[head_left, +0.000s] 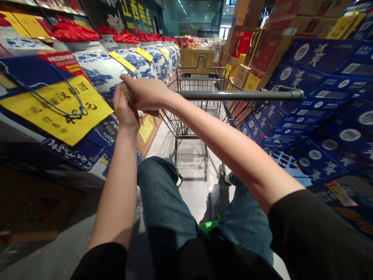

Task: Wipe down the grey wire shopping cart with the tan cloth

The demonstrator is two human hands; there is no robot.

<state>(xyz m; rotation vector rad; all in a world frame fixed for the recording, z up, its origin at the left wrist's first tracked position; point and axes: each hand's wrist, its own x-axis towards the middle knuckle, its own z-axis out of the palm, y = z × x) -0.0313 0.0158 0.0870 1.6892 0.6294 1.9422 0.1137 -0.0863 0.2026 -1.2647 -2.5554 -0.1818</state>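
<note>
My left hand [126, 107] and my right hand [150, 92] meet at the left end of the cart's grey handlebar [227, 95]. Both look closed, fingers pressed together around something small and brownish that I cannot make out. My right forearm crosses in front of the wire shopping cart [201, 105], whose basket faces away from me. Just behind the hands stands a blue-and-white porcelain jar [99, 72] with a yellow tag [122, 61]. To their left is a dark blue gift bag [20, 72] with a yellow handwritten price sign [62, 109].
More jars with red cloth tops [126, 37] line the left side. Stacked blue boxes [317, 83] and brown cartons [291, 31] rise on the right. The cart stands on a pale tiled floor [192, 194] between my knees [159, 175]. A wooden counter [196, 58] lies ahead.
</note>
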